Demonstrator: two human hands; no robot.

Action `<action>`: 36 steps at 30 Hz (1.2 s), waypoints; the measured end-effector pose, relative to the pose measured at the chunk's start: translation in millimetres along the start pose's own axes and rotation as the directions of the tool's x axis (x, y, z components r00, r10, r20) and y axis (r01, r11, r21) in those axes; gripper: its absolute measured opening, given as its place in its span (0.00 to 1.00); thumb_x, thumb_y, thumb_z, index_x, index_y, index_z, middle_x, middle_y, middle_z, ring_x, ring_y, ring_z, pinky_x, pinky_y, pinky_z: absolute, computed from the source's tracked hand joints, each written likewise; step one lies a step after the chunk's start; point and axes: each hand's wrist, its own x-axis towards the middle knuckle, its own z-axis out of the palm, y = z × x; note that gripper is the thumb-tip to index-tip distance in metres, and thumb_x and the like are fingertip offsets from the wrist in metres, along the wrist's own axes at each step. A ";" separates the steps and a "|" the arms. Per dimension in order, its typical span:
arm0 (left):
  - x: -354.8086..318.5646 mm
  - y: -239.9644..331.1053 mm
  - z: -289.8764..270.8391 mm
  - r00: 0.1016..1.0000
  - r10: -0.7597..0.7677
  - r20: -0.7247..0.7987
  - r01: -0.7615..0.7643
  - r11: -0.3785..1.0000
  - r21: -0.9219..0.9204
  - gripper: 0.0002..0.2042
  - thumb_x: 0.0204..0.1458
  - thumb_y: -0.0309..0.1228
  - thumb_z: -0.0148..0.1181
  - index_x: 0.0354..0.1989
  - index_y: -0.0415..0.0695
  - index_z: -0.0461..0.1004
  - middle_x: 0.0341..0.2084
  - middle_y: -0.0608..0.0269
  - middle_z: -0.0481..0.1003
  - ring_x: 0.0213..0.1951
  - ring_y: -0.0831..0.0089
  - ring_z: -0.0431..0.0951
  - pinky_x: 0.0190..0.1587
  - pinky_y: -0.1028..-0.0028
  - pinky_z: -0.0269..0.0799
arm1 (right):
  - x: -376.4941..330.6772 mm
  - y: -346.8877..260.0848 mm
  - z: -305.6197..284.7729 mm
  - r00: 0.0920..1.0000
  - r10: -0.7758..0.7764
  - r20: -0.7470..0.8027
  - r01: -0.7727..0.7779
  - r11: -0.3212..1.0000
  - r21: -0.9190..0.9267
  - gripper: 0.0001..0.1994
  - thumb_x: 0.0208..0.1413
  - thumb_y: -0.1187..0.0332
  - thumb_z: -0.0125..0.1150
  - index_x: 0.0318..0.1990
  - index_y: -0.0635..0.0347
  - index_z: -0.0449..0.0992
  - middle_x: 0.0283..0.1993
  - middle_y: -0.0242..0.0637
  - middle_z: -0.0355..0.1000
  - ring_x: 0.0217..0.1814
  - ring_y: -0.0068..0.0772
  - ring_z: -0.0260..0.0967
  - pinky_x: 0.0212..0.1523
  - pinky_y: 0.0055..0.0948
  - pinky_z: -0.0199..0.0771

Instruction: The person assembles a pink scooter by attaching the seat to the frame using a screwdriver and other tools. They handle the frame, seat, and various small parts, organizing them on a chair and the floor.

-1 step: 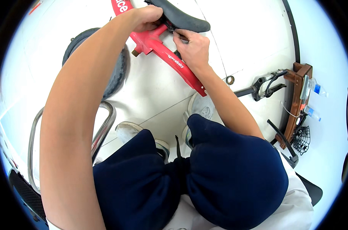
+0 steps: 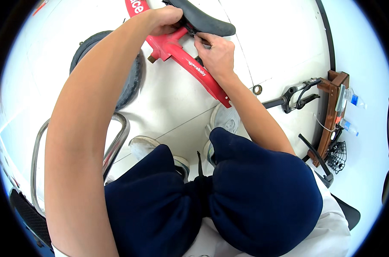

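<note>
A black bicycle saddle (image 2: 205, 19) is attached to a small red bike frame (image 2: 190, 64) at the far middle. My left hand (image 2: 166, 19) is closed at the saddle's left underside, its fingertips partly hidden behind the seat post joint. My right hand (image 2: 218, 53) pinches thumb and forefinger together just under the saddle, beside the dark seat clamp (image 2: 190, 31). Whatever small part lies between those fingers is too small to make out. The frame slants down to the right, its lower end near my right shoe (image 2: 224, 120).
A black-tyred wheel (image 2: 134, 81) lies left, partly behind my left forearm. A bent metal tube (image 2: 117, 132) stands nearer. On the right are a metal ring (image 2: 257, 89), a bicycle fork (image 2: 295, 96) and a wooden stand (image 2: 338, 81) with plastic bottles (image 2: 353, 99) beside it.
</note>
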 end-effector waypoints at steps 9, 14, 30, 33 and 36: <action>8.3 -4.2 -1.6 1.000 0.019 -0.002 -0.019 1.000 0.024 0.14 0.64 0.28 0.43 0.51 0.35 0.71 0.51 0.57 0.74 0.52 0.71 0.75 0.61 0.72 0.69 | 5.7 -4.2 -1.8 0.991 -0.040 0.126 0.068 0.972 -0.227 0.06 0.51 0.70 0.65 0.34 0.62 0.83 0.31 0.44 0.80 0.32 0.42 0.80 0.36 0.31 0.79; 22.7 -13.8 -11.1 0.997 0.037 0.063 -0.037 0.999 -0.002 0.13 0.63 0.28 0.45 0.50 0.37 0.72 0.51 0.59 0.73 0.52 0.72 0.73 0.62 0.73 0.68 | 6.9 -5.8 0.4 0.990 -0.067 0.122 0.093 0.970 -0.225 0.07 0.52 0.70 0.65 0.35 0.62 0.83 0.31 0.45 0.80 0.31 0.42 0.80 0.35 0.32 0.79; 22.4 -12.3 -10.3 0.998 0.026 0.060 -0.027 0.999 0.028 0.13 0.63 0.28 0.43 0.49 0.39 0.73 0.49 0.61 0.73 0.50 0.73 0.74 0.60 0.73 0.69 | 7.7 -4.6 0.4 0.977 -0.149 0.154 0.183 0.954 -0.236 0.06 0.53 0.70 0.61 0.32 0.61 0.81 0.25 0.43 0.76 0.27 0.45 0.75 0.29 0.38 0.76; 21.2 -9.9 -9.1 0.999 -0.006 0.043 0.004 0.999 0.054 0.14 0.64 0.29 0.43 0.50 0.38 0.73 0.50 0.60 0.74 0.50 0.72 0.75 0.61 0.73 0.70 | 11.1 -4.2 0.3 0.962 -0.178 0.207 0.237 0.923 -0.305 0.08 0.53 0.68 0.63 0.37 0.60 0.84 0.28 0.46 0.78 0.27 0.46 0.76 0.31 0.36 0.76; 24.6 -12.0 -11.8 0.998 -0.027 0.060 0.024 0.998 0.054 0.14 0.64 0.29 0.43 0.51 0.38 0.73 0.50 0.59 0.74 0.51 0.72 0.75 0.61 0.73 0.69 | 12.7 -5.8 0.5 0.959 -0.160 0.233 0.233 0.914 -0.331 0.09 0.54 0.68 0.62 0.38 0.58 0.84 0.26 0.46 0.77 0.26 0.45 0.76 0.29 0.37 0.76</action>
